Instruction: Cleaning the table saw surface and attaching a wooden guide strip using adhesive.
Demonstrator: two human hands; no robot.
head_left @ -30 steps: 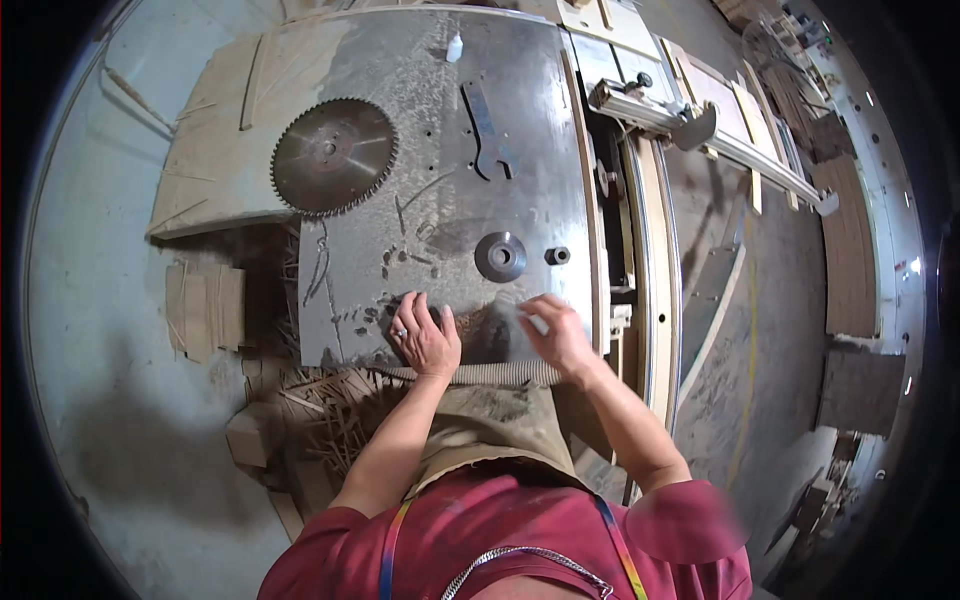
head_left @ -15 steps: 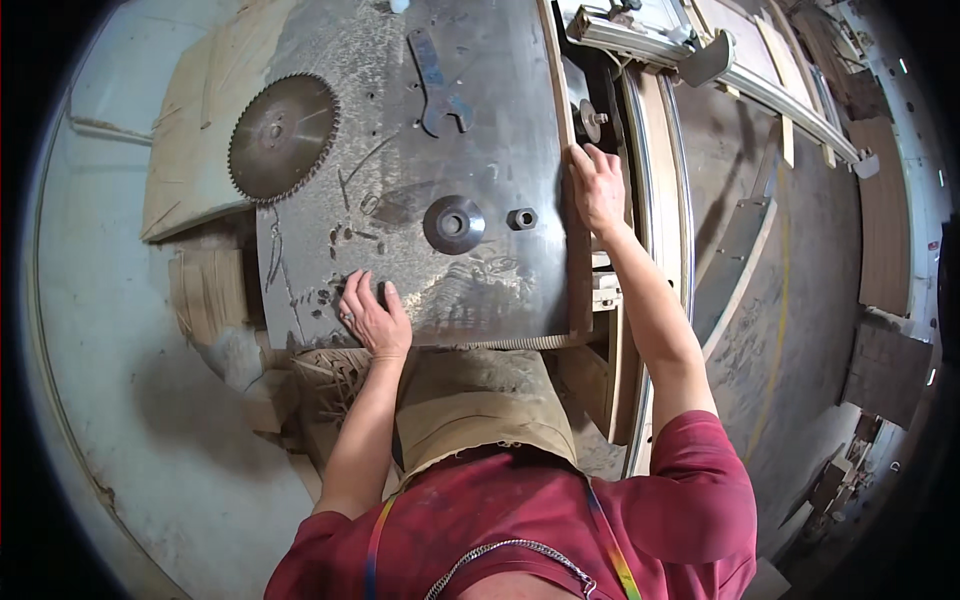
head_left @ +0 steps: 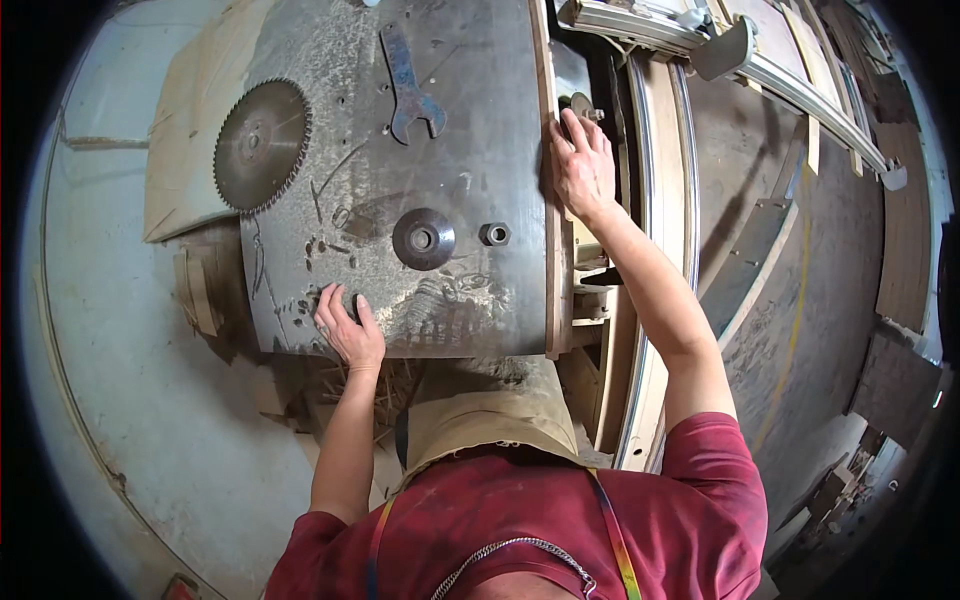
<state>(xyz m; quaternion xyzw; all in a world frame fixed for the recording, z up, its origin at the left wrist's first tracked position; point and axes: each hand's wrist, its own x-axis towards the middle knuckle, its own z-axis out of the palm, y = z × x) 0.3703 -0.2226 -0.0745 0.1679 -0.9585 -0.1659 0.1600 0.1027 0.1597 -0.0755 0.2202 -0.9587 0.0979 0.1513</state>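
My left hand (head_left: 350, 328) rests on the near left part of the worn metal saw table (head_left: 480, 325), fingers apart and holding nothing. At the table's right edge, my right hand (head_left: 585, 172) lies with fingers stretched forward beside the threaded spindle (head_left: 592, 112) in the slot. Its fingertips partly cover the spindle, so contact is unclear. Between the hands lie a dark round flange (head_left: 423, 239) with a centre hole and a hex nut (head_left: 495, 234). A toothed circular saw blade (head_left: 262, 146) lies flat at the left. Farther back is a blue-stained open-end wrench (head_left: 408, 85).
Along the right run a long sliding rail (head_left: 663, 250) and a metal crosscut fence (head_left: 800, 88). A pale wooden board (head_left: 185, 130) extends left of the table. Wood offcuts (head_left: 200, 290) stand beneath it. Sawdust and small scraps lie on the tabletop.
My right hand has moved forward along the table edge, closer to the spindle. My left hand stays on the tabletop. The tabletop items appear farther left as the view shifts.
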